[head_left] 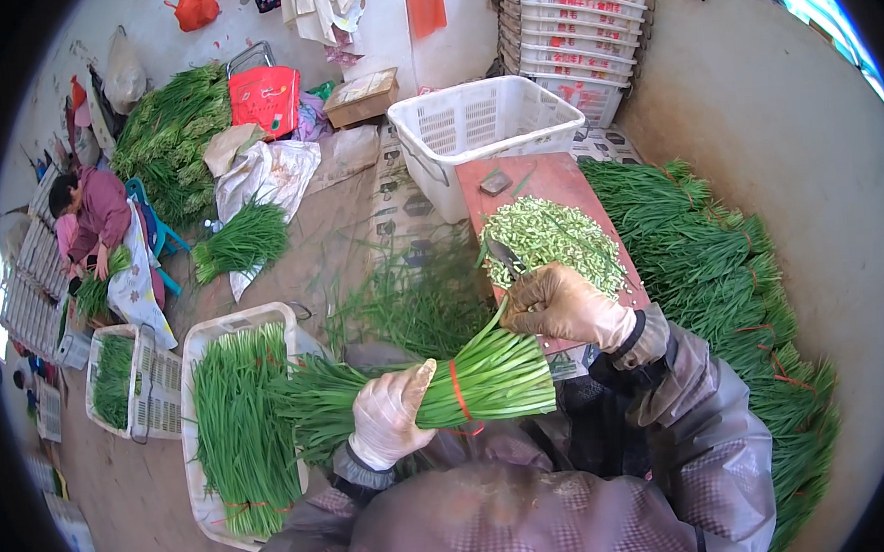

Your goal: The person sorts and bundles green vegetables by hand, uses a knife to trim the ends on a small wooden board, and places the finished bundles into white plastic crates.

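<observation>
My gloved left hand point(389, 414) grips a bundle of long green chives point(488, 384) with a red band point(458, 390), lying sideways, its pale cut ends toward the right. My gloved right hand point(564, 310) is closed on a dark knife point(501, 254) above the bundle's right end, and a green stalk runs from the bundle up to its fingers. Behind it, a reddish board point(487, 174) carries a heap of chopped pale-green pieces point(550, 230) and a small dark block point(495, 183).
A white crate of bundles point(202, 339) stands left, another crate point(109, 403) beyond. Banded bundles point(723, 291) line the right wall. An empty basket point(435, 146) and stacked crates point(571, 69) are behind. A seated co-worker point(99, 214) in pink handles greens at far left.
</observation>
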`<state>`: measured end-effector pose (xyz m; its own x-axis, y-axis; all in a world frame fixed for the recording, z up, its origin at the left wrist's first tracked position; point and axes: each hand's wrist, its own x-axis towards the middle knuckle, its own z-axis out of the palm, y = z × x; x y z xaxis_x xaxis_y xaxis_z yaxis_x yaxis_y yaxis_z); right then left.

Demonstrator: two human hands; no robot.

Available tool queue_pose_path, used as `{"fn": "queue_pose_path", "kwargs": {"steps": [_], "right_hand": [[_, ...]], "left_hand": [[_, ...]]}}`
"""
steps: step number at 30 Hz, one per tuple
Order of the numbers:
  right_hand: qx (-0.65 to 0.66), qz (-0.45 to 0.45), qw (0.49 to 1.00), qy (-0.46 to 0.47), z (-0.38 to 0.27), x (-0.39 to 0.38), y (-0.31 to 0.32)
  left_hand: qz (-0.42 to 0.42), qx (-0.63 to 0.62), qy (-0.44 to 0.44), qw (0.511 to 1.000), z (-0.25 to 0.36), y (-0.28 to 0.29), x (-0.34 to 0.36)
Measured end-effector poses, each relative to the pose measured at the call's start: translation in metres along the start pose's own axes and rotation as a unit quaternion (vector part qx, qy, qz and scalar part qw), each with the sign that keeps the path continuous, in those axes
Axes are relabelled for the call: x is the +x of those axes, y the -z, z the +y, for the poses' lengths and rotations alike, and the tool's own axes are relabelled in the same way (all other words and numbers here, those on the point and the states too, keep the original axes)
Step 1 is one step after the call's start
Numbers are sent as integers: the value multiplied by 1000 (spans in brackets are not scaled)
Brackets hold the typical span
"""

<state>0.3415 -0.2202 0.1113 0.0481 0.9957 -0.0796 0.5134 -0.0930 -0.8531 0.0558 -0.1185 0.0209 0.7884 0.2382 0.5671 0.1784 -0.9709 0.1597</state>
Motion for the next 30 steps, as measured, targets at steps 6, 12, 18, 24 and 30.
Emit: {"fn": "queue_pose_path", "kwargs": {"steps": [6, 12, 18, 24, 30], "right_hand": [[-198, 111, 960, 164, 12, 11, -4], [13, 308, 950, 56, 28, 0, 59], [-89, 228, 969, 41, 18, 6, 17], [213, -200, 955, 56, -73, -4, -15], [528, -301, 793, 53, -35, 67, -55]], "left_hand": [[-21, 0, 10, 1000, 0, -1, 2], [60, -93, 80, 991, -24, 27, 13], [285, -322, 202, 880, -68, 84, 53], [377, -532, 108, 750, -82, 125, 101], [252, -390, 127, 877, -59, 74, 112]]}}
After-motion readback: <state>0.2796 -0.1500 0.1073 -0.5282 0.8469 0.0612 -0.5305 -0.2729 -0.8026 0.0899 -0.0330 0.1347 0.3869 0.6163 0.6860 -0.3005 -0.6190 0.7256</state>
